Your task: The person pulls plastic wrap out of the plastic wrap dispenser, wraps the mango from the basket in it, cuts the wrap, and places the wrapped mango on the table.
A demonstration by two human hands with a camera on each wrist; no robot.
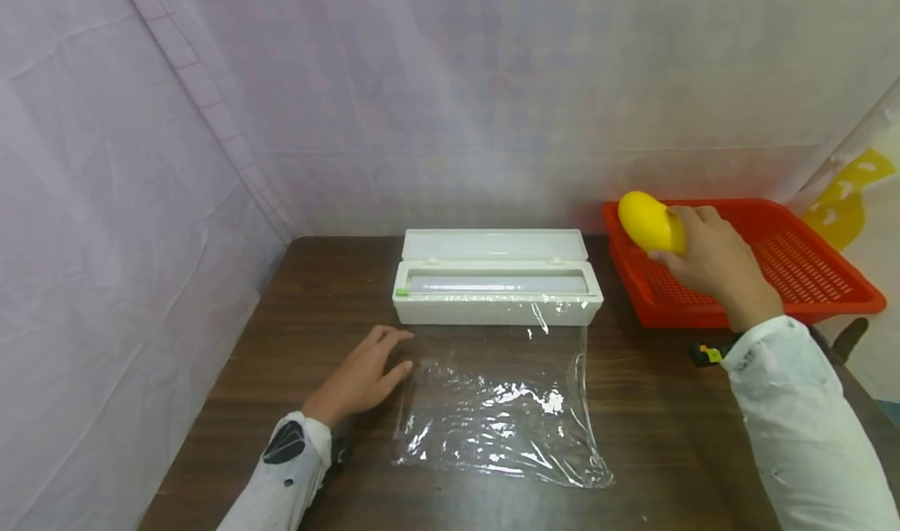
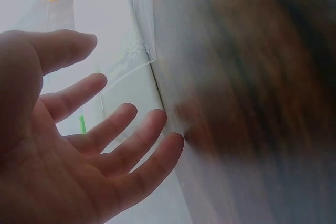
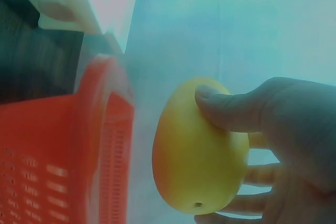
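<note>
A person works at a brown wooden table (image 1: 668, 445) with 2 bare hands. The right hand (image 1: 717, 258) is clamped on a yellow mango (image 1: 647, 219), thumb on 1 side and fingers round the other. The mango is over the back left corner of a red plastic basket (image 1: 664, 308); the right wrist view shows a gap between the fruit and the basket rim. The left hand (image 1: 366, 375) has its fingers apart and slightly bent, beside the left edge of a sheet of clear film (image 1: 492, 422); whether the fingertips touch the film cannot be told. The film runs from a long white box (image 1: 492, 310) over its front and lies wrinkled on the table, its right edge bunched. The box's lid (image 1: 492, 245) is tipped back, and a small green tab (image 1: 402, 291) sits near its front left corner. The box and film lie between the left hand and the basket, with a strip of table between box and basket. A pale cloth (image 1: 492, 86) hangs behind the table and another (image 1: 105, 242) on the left. A yellow shape (image 1: 837, 215) shows beyond the basket's right end. The right forearm, in a white sleeve (image 1: 808, 422), reaches across the basket's front edge, hiding part of it.
</note>
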